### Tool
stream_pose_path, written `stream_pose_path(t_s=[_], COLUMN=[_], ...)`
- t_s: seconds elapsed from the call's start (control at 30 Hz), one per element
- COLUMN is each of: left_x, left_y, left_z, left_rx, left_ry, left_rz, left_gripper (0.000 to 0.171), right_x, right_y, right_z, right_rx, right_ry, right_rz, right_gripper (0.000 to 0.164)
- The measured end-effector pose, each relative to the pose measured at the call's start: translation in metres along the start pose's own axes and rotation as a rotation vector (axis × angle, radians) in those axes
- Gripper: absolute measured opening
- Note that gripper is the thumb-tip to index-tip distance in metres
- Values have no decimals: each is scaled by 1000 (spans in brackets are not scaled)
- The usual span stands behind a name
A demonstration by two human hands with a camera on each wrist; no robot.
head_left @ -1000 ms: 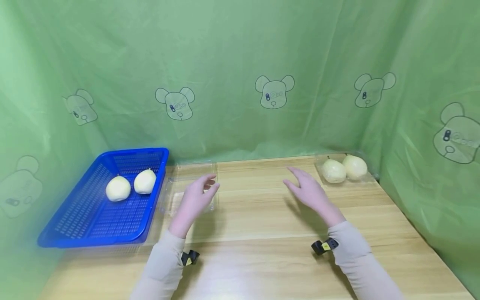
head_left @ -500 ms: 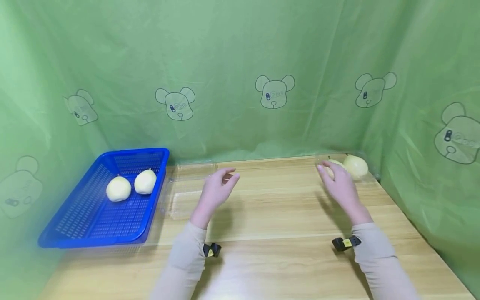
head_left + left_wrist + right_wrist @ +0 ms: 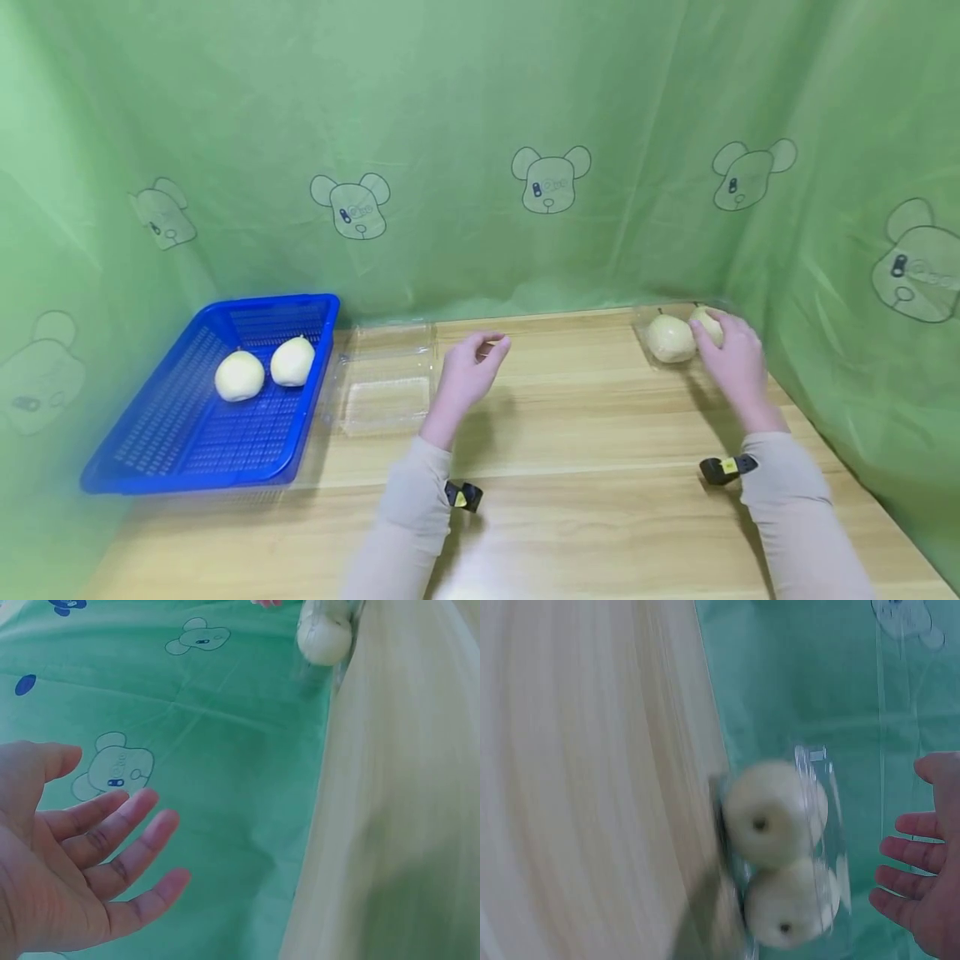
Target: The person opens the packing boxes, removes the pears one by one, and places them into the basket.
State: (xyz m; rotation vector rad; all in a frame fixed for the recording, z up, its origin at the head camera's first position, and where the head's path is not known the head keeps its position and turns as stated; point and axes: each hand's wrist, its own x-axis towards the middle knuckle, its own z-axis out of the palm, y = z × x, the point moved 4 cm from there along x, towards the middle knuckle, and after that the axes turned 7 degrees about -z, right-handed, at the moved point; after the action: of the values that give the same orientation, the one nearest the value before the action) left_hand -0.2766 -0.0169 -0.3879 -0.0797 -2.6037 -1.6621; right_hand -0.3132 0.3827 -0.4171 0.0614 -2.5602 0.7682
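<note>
At the back right of the table, two pale pears (image 3: 670, 338) lie in a clear plastic box (image 3: 835, 817). My right hand (image 3: 735, 357) hovers by the right-hand pear and partly covers it in the head view. In the right wrist view a gap separates its loosely bent fingers (image 3: 911, 855) from the pears, and it holds nothing. Over the middle of the table my left hand (image 3: 468, 371) hangs with relaxed fingers (image 3: 142, 847) and nothing in it. To its left, an opened clear plastic box (image 3: 386, 404) lies on the wood.
A blue plastic basket (image 3: 288, 442) stands at the left with two pears (image 3: 240, 375) inside. Green curtain (image 3: 450, 250) with printed bear heads surrounds the wooden table (image 3: 585, 517) at the back and sides. Each wrist carries a small black camera (image 3: 722, 469).
Both hands have moved to the right. My right hand has come from the middle of the table to the pears in the box; my left hand has left the opened clear box.
</note>
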Motion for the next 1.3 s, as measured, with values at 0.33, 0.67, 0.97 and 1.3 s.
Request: stream_pose_path(t_s=[0.33,0.67,0.97,1.3], left_x=[6,8,13,12], left_y=[0,-3,-15,-22], left_z=[26,48,61,73], left_rx=[-144,-238,-240,-252], left_ry=[30,64,38,-6], left_rz=[-42,-79,-69,-92], left_gripper=[39,35,38,37], right_x=[10,15,16,11], right_y=[42,68,80,66], right_z=[-2,4,9,11], right_rx=[21,65,72,83], right_ry=[-41,-130,-156,-196], right_rz=[91,238,296,295], right_gripper=[74,82,86,90])
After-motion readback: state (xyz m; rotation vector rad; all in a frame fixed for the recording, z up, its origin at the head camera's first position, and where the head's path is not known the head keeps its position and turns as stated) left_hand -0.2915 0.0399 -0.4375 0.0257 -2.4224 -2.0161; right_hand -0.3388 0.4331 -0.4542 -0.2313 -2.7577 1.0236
